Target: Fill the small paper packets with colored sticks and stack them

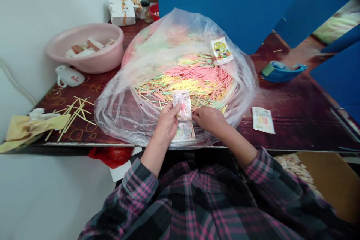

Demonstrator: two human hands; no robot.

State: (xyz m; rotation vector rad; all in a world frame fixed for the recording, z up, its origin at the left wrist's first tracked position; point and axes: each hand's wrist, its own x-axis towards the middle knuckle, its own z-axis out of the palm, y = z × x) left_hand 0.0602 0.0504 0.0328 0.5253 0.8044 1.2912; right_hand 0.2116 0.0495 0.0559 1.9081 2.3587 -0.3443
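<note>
My left hand (168, 119) is closed on a small printed packet (182, 105) with pink contents showing through its clear window. At the packet's right edge, my right hand (209, 117) has its fingers closed, and what they hold, if anything, is too small to make out. Just below lies a second packet (184, 132) on the plastic. Behind my hands, a large clear plastic bag (115, 101) lies open around a heap of thin pink, yellow and green sticks (194, 77). A printed box (221, 50) rests on the bag's back right part.
A pink basin (90, 60) of small pieces and a white mug (69, 76) stand left, near loose yellow sticks (78, 114) and a yellow cloth (33, 127). Rightward are another packet (263, 120) and a blue tape dispenser (284, 73). White boxes (122, 9) stand behind.
</note>
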